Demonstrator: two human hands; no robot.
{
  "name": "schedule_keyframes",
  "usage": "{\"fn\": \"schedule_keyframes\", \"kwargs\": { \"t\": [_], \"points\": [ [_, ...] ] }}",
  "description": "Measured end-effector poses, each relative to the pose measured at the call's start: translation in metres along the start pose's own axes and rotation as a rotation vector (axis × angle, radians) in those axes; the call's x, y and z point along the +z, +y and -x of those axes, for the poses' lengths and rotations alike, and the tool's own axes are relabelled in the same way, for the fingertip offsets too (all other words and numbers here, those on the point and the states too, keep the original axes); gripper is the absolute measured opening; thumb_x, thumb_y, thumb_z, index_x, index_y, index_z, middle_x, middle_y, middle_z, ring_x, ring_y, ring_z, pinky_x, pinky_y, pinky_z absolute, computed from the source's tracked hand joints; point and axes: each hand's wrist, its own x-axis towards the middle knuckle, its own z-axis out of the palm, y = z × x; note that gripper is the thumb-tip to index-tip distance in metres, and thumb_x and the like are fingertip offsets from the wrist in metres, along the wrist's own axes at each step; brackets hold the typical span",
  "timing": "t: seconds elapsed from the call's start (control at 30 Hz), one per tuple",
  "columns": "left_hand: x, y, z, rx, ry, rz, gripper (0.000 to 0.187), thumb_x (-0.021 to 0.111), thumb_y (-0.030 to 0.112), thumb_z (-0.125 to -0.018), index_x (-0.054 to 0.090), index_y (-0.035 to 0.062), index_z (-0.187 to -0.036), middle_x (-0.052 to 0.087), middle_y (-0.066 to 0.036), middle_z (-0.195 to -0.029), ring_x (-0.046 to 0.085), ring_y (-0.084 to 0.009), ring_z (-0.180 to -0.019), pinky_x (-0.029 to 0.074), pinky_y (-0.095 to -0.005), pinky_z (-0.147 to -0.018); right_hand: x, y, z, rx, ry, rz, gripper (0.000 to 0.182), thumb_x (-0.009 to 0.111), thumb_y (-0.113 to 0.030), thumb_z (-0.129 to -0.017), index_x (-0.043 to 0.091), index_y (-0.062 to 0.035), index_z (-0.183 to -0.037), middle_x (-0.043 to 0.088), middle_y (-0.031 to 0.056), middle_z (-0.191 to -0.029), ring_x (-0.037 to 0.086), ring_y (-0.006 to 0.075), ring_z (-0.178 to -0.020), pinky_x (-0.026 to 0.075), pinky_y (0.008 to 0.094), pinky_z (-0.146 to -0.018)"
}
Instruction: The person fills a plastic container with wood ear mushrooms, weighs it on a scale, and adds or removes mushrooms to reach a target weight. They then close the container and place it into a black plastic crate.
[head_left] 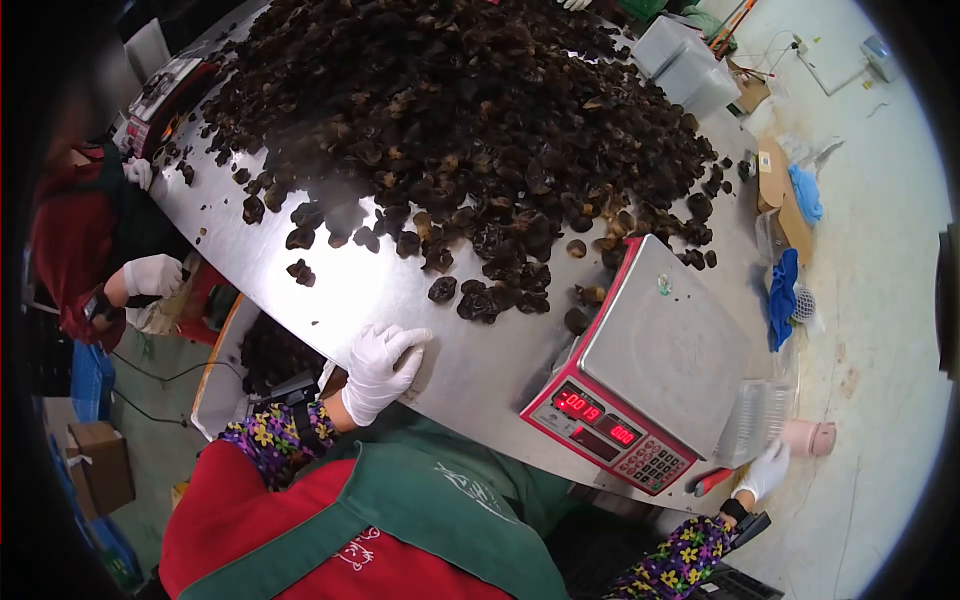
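Observation:
My left hand [383, 372], in a white glove, rests at the near edge of the metal table [330, 290] with its fingers curled; whether anything is in them is hidden. My right hand [764, 470], also gloved, is at the right edge beside a stack of clear plastic trays [752, 420], its fingers reaching the stack's near end. Between my hands stands a red scale [665, 350] with a bare grey plate and lit red digits. A large heap of dark dried pieces [450, 120] covers the far part of the table, with loose pieces nearer me.
At the left, a co-worker's gloved hands [153, 276] are near another scale [165, 90]. A pink cup [810, 438], red-handled tool [712, 482], blue cloth [783, 298] and cardboard box [783, 200] lie right. Clear bins [685, 65] stand at the back. A white bin [215, 380] is below left.

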Motion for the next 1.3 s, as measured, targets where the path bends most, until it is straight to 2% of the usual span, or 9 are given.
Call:
{"fn": "schedule_keyframes", "kwargs": {
  "t": [0.23,0.33,0.43,0.57,0.73,0.87,0.93,1.0,1.3],
  "points": [
    [0.010,0.018,-0.093,0.170,0.007,0.220,0.032,0.072,0.009,-0.083,0.067,0.0082,-0.114,0.066,-0.013,-0.104,0.063,-0.0312,-0.095,0.052,-0.0400,-0.081,-0.093,-0.142,0.056,-0.212,0.194,-0.316,0.015,0.059,-0.015,-0.099,0.069,-0.0057,-0.104,0.068,0.0134,-0.096,0.063,0.0351,-0.096,0.046,0.0450,-0.097],
    [0.041,0.020,-0.150,0.331,0.027,0.010,0.048,0.073,0.017,-0.083,0.060,0.0117,-0.129,0.058,-0.016,-0.127,0.058,-0.0346,-0.115,0.051,-0.0443,-0.091,-0.092,-0.191,0.105,-0.531,0.161,-0.272,0.011,0.061,-0.007,-0.093,0.069,-0.0062,-0.101,0.068,0.0103,-0.099,0.064,0.0306,-0.097,0.033,0.0526,-0.116],
    [0.079,0.013,-0.174,0.242,-0.153,-0.120,0.051,0.073,0.023,-0.082,0.059,0.0124,-0.130,0.054,-0.016,-0.137,0.054,-0.0358,-0.121,0.049,-0.0446,-0.096,-0.081,-0.207,0.142,-0.560,0.017,-0.188,0.022,0.066,-0.016,-0.092,0.067,-0.0096,-0.113,0.066,0.0081,-0.107,0.061,0.0302,-0.109,0.029,0.0600,-0.116],
    [0.082,0.023,-0.149,0.311,-0.194,-0.182,0.023,0.070,0.020,-0.083,0.065,0.0159,-0.106,0.058,-0.006,-0.098,0.060,-0.0276,-0.095,0.051,-0.0423,-0.078,-0.105,-0.236,0.183,-0.614,0.015,-0.307,0.048,0.065,-0.031,-0.091,0.058,-0.0059,-0.131,0.060,0.0126,-0.125,0.055,0.0372,-0.119,0.026,0.0640,-0.115],
    [0.047,0.027,-0.097,0.374,-0.161,-0.076,0.026,0.072,0.020,-0.082,0.066,0.0155,-0.107,0.062,-0.006,-0.110,0.062,-0.0259,-0.097,0.049,-0.0415,-0.078,-0.108,-0.293,0.221,-0.916,-0.292,-0.885,0.051,0.067,-0.010,-0.082,0.058,-0.0038,-0.131,0.060,0.0171,-0.123,0.056,0.0394,-0.118,0.037,0.0552,-0.109],
    [0.011,0.020,-0.099,0.332,-0.006,0.040,0.032,0.074,0.018,-0.080,0.067,0.0149,-0.111,0.062,-0.008,-0.117,0.062,-0.0288,-0.103,0.048,-0.0440,-0.084,-0.071,-0.345,0.252,-0.736,-0.578,-0.973,0.071,0.076,-0.011,-0.079,0.049,-0.0051,-0.145,0.044,0.0233,-0.146,0.042,0.0463,-0.135,0.033,0.0574,-0.113],
    [0.007,-0.002,-0.119,0.273,0.073,0.001,0.041,0.074,0.019,-0.082,0.065,0.0123,-0.121,0.058,-0.015,-0.127,0.056,-0.0379,-0.117,0.046,-0.0480,-0.096,-0.053,-0.371,0.261,-0.689,-0.602,-0.884,0.087,0.078,-0.021,-0.081,0.034,-0.0047,-0.154,0.024,0.0300,-0.156,0.024,0.0559,-0.142,0.027,0.0601,-0.116],
    [0.010,-0.025,-0.141,0.198,0.189,-0.218,0.046,0.073,0.021,-0.083,0.061,0.0113,-0.127,0.056,-0.017,-0.131,0.054,-0.0401,-0.120,0.045,-0.0501,-0.100,-0.037,-0.391,0.269,-0.615,-0.540,-0.825,0.095,0.079,-0.021,-0.079,0.027,-0.0043,-0.157,0.019,0.0292,-0.160,0.017,0.0537,-0.146,0.022,0.0581,-0.119],
    [0.009,0.001,-0.109,0.323,-0.264,0.032,0.033,0.072,0.030,-0.089,0.068,0.0143,-0.117,0.062,-0.011,-0.126,0.062,-0.0316,-0.111,0.056,-0.0405,-0.086,-0.015,-0.392,0.279,-0.658,-0.572,-0.579,0.094,0.076,-0.036,-0.081,0.029,-0.0075,-0.157,0.021,0.0296,-0.159,0.020,0.0543,-0.145,0.022,0.0653,-0.116]
  ]
}}
